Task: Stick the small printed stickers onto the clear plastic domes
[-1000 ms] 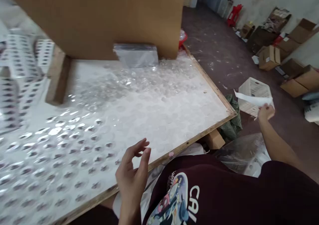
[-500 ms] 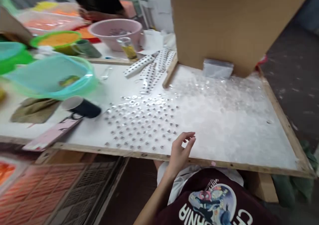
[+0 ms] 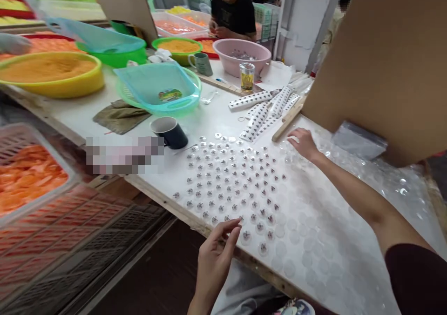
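My left hand (image 3: 219, 240) hovers at the table's front edge, fingers loosely curled, thumb and forefinger slightly apart with nothing visible between them. Right by its fingertips lie small clear discs, each with a dark motif (image 3: 228, 198), spread over the white tabletop in loose rows. My right hand (image 3: 304, 143) is stretched far across the table, its fingers apart, and I see nothing in it. It is beside a short wooden strip (image 3: 287, 122). White sheets with rows of dark motif stickers (image 3: 260, 115) lie just left of that strip. Plain translucent discs (image 3: 310, 231) are scattered under my right arm.
A dark mug (image 3: 174, 136), a brown cloth (image 3: 122, 116) and a turquoise basin (image 3: 153, 84) stand left. Behind are a glass (image 3: 247, 77) and a pink basin (image 3: 240, 56). A cardboard panel (image 3: 349, 68) and plastic bag (image 3: 359, 140) flank the right. A co-worker (image 3: 233, 15) sits beyond.
The view has swung left. My right arm has come into sight, reaching to the wooden strip. My left hand now appears further left and lower, still loosely curled.
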Tool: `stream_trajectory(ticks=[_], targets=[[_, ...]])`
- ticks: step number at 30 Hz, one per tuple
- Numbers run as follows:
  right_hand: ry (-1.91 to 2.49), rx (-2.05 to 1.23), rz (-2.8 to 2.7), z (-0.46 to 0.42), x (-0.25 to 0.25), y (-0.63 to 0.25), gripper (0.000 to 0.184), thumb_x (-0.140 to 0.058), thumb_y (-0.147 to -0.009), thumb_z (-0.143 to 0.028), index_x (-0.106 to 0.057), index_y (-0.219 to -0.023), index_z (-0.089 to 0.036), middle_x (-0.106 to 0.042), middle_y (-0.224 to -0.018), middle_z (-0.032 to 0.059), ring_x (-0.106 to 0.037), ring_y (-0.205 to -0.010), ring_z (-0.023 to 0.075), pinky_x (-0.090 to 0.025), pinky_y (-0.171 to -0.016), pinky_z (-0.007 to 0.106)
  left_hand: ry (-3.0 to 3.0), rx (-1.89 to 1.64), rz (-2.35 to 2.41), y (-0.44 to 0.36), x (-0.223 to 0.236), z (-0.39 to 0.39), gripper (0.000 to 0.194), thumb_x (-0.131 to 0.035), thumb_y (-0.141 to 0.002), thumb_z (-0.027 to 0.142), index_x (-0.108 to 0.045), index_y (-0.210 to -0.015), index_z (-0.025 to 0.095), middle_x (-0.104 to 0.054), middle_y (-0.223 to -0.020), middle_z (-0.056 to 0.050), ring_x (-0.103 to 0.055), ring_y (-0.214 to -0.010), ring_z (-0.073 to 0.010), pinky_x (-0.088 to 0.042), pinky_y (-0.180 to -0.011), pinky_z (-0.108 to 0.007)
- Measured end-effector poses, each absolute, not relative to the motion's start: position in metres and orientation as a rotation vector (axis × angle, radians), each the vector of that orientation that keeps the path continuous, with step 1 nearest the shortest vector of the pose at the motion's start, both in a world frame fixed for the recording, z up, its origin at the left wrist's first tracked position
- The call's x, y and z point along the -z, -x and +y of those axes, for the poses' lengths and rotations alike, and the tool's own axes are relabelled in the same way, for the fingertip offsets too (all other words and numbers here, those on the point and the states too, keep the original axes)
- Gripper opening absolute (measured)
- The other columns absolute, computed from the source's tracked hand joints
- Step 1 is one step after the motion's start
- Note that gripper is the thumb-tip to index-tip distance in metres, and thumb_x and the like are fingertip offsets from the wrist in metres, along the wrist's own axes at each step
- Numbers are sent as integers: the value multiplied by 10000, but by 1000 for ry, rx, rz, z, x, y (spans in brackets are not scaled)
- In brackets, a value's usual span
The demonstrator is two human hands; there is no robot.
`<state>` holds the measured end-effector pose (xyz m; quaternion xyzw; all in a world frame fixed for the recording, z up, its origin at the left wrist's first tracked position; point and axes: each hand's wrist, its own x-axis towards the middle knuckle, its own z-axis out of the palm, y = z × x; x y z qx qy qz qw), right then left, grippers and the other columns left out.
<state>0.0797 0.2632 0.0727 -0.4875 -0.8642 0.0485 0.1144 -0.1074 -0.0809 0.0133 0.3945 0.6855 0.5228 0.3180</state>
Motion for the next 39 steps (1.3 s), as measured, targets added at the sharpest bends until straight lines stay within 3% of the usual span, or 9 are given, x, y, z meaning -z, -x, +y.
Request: stream_trajectory(ticks=[3,8,17,22,28,31,34,37,39], targets=[[1614,-360,-2534,297,-55,11,325,-610,-978,-429,-706,-1148,-169,-680,-1272,138,-575,-1257,274,-368,-1106,422,-882,-1412,1917,125,-8,-89,416,-696,-845,560,-788,-991,181,-784,-897,-86,-715,-842,-243,-574,-762,-335],[1955,-523,-2404,322,-28,94,579,-753,-846,-520,-656,-1198,-72,-656,-1276,256,-594,-1245,365,-412,-1041,461,-751,-1428,1993,141,-2,-93,438,-711,-823,576,-795,-988,179,-784,-909,-93,-719,-850,-250,-579,-783,-346],[2040,-716,-2113,336,-31,84,298,-725,-877,-275,-666,-1118,-109,-701,-1198,193,-660,-1128,281,-500,-927,362,-777,-1445,1966,149,3,-93,406,-706,-845,541,-791,-1002,177,-783,-915,-91,-711,-860,-243,-577,-796,-346],[1705,-826,-2028,293,-55,61,276,-613,-945,-363,-684,-1028,-110,-746,-1078,140,-698,-974,220,-534,-841,303,-841,-1514,1974,156,-5,-96,334,-692,-879,475,-765,-1035,189,-777,-951,-77,-715,-863,-225,-575,-800,-333],[692,-1692,-2118,157,-113,35,392,-848,-730,-427,-681,-967,-163,-759,-938,71,-719,-827,202,-590,-738,344,-1130,-1735,1903,153,-49,-71,542,-700,-900,328,-538,-1408,232,-740,-933,-28,-681,-823,-164,-559,-850,-322],[447,-1878,-2299,102,-136,35,438,-829,-751,-508,-650,-962,-169,-732,-857,51,-696,-758,194,-571,-669,336,-1207,-1895,1814,142,-73,-72,523,-721,-898,321,-539,-1383,248,-720,-1028,-46,-687,-858,-162,-572,-856,-319],[410,-1645,-2358,68,-143,36,559,-811,-764,-568,-616,-1121,-184,-716,-928,60,-677,-814,212,-564,-731,384,-1107,-2077,1797,129,-87,-90,407,-721,-908,316,-585,-1282,236,-700,-1134,-69,-700,-863,-156,-595,-814,-298],[308,-1210,-2292,39,-142,33,696,-864,-719,-545,-575,-1274,-241,-657,-1269,115,-613,-1175,287,-493,-993,484,-1037,-2174,1868,120,-95,-115,389,-762,-878,310,-611,-1226,221,-709,-1143,-68,-712,-845,-152,-606,-799,-289],[177,-1123,-2300,20,-139,28,635,-861,-750,-490,-586,-1274,-261,-645,-1323,104,-572,-1273,297,-437,-1065,496,-1023,-2200,1929,116,-99,-130,400,-782,-860,315,-626,-1215,218,-722,-1112,-57,-716,-832,-151,-607,-803,-291]])
